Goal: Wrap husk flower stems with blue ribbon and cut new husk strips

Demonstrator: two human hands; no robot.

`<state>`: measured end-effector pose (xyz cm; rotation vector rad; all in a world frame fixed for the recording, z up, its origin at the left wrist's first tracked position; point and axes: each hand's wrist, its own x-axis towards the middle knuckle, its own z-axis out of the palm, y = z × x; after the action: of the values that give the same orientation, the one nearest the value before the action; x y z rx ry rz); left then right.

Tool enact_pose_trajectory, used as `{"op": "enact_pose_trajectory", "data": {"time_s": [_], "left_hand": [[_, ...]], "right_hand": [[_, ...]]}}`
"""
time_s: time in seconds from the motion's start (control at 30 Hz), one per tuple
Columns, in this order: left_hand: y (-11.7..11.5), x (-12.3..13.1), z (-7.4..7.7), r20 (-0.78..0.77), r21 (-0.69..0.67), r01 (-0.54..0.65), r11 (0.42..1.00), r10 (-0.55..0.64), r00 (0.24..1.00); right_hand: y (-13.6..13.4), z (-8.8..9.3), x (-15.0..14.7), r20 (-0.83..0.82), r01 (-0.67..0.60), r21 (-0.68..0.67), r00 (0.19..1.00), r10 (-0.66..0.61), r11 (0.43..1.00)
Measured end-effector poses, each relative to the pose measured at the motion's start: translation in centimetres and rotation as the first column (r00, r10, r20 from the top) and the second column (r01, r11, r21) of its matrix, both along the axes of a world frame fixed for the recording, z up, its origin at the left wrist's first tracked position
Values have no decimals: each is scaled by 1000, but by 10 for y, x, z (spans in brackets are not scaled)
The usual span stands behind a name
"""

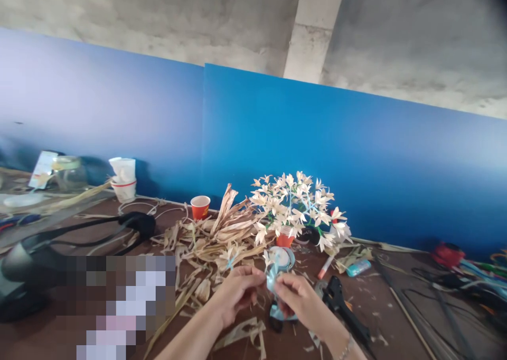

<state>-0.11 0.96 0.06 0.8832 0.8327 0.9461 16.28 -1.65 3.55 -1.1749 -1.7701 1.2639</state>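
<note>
Blue wall panels (317,148) stood behind a brown worktable (396,317), under a bare concrete ceiling. At the far left a glass jar (69,172) sat near the wall, with a stack of white paper cups (123,179) to its right and a black cable (130,223) curling in front of them. A red paper cup (200,206) stood beside a heap of dried husks (216,233). Close behind the hands rose a bouquet of pale handmade flowers (297,204), set in a small red pot (285,240).

The left hand (237,291) and the right hand (301,296) met just in front of that pot, both with fingers closed, pinching a pale blue strip (276,269) between them. The strip hung a little above the tabletop, its lower end curling below the right hand. A bracelet (347,347) showed on the right wrist.

Right of the hands lay a black glue gun (343,304), a marker (325,267) and a small blue tube (358,267). A red object (447,254), too blurred to identify, sat near the right edge.
</note>
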Motion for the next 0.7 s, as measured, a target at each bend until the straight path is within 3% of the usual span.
{"op": "enact_pose_trajectory", "data": {"time_s": [0.27,0.53,0.7], "left_hand": [[-6,2,12,-13,-23,-54,998,54,998],[-8,3,14,13,-17,-58,998,58,998],[-9,4,13,0,-20,-64,998,64,998]], "right_hand": [[13,-2,-7,54,62,222,996,-76,973],[18,-14,-9,42,163,188,984,-173,969],[17,-15,-10,85,197,291,970,-230,936]]}}
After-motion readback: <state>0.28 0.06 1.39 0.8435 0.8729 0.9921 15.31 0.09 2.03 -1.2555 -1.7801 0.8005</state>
